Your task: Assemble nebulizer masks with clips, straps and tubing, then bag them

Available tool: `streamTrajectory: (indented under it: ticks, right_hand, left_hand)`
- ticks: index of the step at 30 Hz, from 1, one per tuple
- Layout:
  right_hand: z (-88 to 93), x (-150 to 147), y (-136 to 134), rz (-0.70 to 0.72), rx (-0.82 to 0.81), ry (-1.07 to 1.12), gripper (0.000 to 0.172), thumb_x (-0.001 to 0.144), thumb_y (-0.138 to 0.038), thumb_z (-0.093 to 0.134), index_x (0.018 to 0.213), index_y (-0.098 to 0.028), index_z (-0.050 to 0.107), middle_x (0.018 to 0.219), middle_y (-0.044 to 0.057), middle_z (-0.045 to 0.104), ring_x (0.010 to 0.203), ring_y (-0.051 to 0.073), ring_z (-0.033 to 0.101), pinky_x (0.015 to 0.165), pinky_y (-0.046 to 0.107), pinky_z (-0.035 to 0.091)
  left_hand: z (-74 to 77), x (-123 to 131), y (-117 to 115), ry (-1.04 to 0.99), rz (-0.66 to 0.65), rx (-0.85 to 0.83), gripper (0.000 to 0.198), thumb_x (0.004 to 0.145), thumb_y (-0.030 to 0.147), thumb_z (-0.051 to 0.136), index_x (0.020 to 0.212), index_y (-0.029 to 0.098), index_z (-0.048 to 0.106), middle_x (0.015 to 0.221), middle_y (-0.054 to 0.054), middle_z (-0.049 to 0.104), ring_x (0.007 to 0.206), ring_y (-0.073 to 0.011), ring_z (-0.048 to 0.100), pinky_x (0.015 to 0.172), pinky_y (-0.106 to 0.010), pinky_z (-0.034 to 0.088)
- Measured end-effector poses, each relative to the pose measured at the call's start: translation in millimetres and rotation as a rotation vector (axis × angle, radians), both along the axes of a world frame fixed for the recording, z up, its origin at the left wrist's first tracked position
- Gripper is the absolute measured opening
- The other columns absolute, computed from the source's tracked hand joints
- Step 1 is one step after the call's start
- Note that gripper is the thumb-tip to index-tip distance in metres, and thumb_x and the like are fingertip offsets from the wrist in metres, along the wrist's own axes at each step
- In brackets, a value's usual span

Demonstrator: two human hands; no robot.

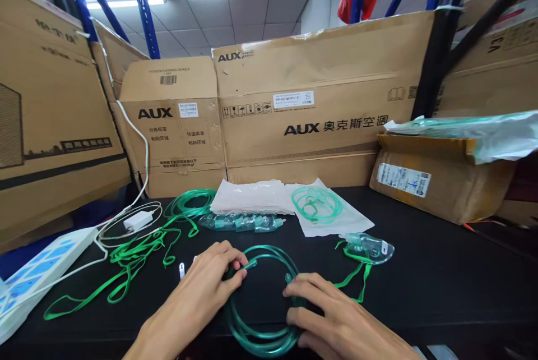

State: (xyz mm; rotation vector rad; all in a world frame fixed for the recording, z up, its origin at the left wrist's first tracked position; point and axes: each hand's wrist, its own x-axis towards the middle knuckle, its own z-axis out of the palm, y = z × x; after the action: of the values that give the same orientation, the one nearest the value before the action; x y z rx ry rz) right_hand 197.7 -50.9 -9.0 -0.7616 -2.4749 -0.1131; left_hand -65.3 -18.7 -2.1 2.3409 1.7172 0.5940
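Note:
A coil of green clear tubing (pixel 263 343) is at the front of the black table, between my two hands. My left hand (pixel 218 276) pinches the coil's upper left side, close to a tube end with a pale connector (pixel 251 264). On the coil's right side, the fingers of my right hand (pixel 315 307) are curled round the tubing, beside another connector (pixel 288 278). A clear mask (pixel 374 249) with a green elastic strap (pixel 348 277) lies right of my right hand. Several clear masks (pixel 244 222) sit in a row behind the coil.
Green straps (pixel 138 253) and another tubing coil (pixel 189 203) lie at left, near a white power strip (pixel 37 276) and cables. White pouches (pixel 252 196) are at the back, one bearing coiled tubing (pixel 315 204). A cardboard box (pixel 441 180) stands at right; large cartons (pixel 328 79) form a wall.

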Motion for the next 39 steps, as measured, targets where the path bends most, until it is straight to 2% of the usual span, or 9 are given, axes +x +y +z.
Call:
streamTrajectory:
  ticks: [3,6,11,15,21,27,31,34,39]
  right_hand:
    - [10.0,0,-2,0.059,-0.039,0.030,0.028,0.084,-0.003,0.073,0.107,-0.019,0.074,0.121,0.008,0.075,0.120,0.022,0.067,0.105,0.027,0.054]
    - [13.4,0,3,0.106,-0.106,0.005,0.023,0.085,-0.001,0.072,0.100,-0.018,0.075,0.122,0.007,0.075,0.121,0.017,0.068,0.100,0.015,0.053]
    - [0.7,0,17,0.116,-0.156,-0.004,0.016,0.087,-0.006,0.073,0.092,-0.020,0.078,0.124,0.006,0.075,0.126,0.020,0.065,0.108,0.022,0.050]
    - [-3.9,-2,16,0.107,-0.151,0.044,0.026,0.093,-0.007,0.064,0.112,-0.021,0.077,0.129,0.006,0.074,0.129,0.019,0.063,0.115,0.030,0.045]
    - [7.7,-5,3,0.048,-0.170,-0.019,0.049,0.081,-0.028,0.084,0.128,-0.024,0.071,0.143,0.010,0.064,0.137,0.029,0.056,0.115,0.040,0.046]
    - [6.2,-7,1,0.138,-0.118,0.056,0.031,0.088,-0.009,0.073,0.116,-0.021,0.073,0.130,0.007,0.073,0.132,0.023,0.061,0.119,0.037,0.042]
    - [7.1,-7,4,0.070,-0.117,0.062,0.038,0.085,0.005,0.061,0.110,-0.021,0.072,0.128,0.006,0.073,0.131,0.022,0.062,0.121,0.039,0.040]
    - [6.0,-9,1,0.004,-0.117,0.040,0.034,0.083,-0.006,0.074,0.113,-0.022,0.071,0.128,0.006,0.073,0.130,0.026,0.063,0.118,0.039,0.045]
    - [2.7,8,2,-0.020,-0.058,0.027,0.049,0.085,-0.035,0.080,0.131,-0.026,0.065,0.145,0.008,0.063,0.132,0.031,0.060,0.111,0.044,0.052]
  left_hand:
    - [-5.4,-3,1,-0.061,-0.160,0.074,0.015,0.105,0.029,0.049,0.110,0.029,0.062,0.126,-0.001,0.062,0.122,-0.0220,0.056,0.105,-0.037,0.042]
    - [-14.0,-6,4,-0.074,-0.213,0.046,0.016,0.106,0.032,0.047,0.119,0.033,0.057,0.143,0.002,0.054,0.133,-0.0198,0.050,0.111,-0.035,0.039]
    - [-19.7,-8,10,-0.024,-0.224,0.053,0.019,0.107,0.032,0.046,0.123,0.033,0.056,0.128,0.001,0.063,0.121,-0.0202,0.058,0.104,-0.036,0.045]
    - [-17.4,-6,16,0.023,-0.154,0.090,0.020,0.107,0.032,0.043,0.117,0.028,0.060,0.114,-0.003,0.066,0.107,-0.0224,0.064,0.094,-0.038,0.048]
    - [-13.8,5,17,0.107,-0.093,0.192,0.022,0.108,0.027,0.038,0.118,0.025,0.057,0.113,-0.005,0.067,0.108,-0.0248,0.064,0.095,-0.042,0.049]
    - [-12.3,10,12,0.049,-0.216,0.163,0.021,0.109,0.026,0.037,0.122,0.027,0.053,0.118,-0.003,0.063,0.111,-0.0211,0.062,0.097,-0.037,0.048]
    - [-15.0,10,15,0.042,-0.229,0.161,0.018,0.108,0.025,0.040,0.119,0.027,0.054,0.122,-0.002,0.061,0.115,-0.0205,0.059,0.102,-0.037,0.047]
    - [-18.4,9,19,0.059,-0.203,0.202,0.017,0.107,0.024,0.042,0.117,0.026,0.055,0.124,-0.002,0.061,0.118,-0.0214,0.057,0.108,-0.040,0.042]
    - [-17.2,12,20,0.114,-0.116,0.175,0.018,0.107,0.025,0.040,0.115,0.024,0.056,0.109,-0.003,0.066,0.107,-0.0244,0.061,0.094,-0.042,0.048]
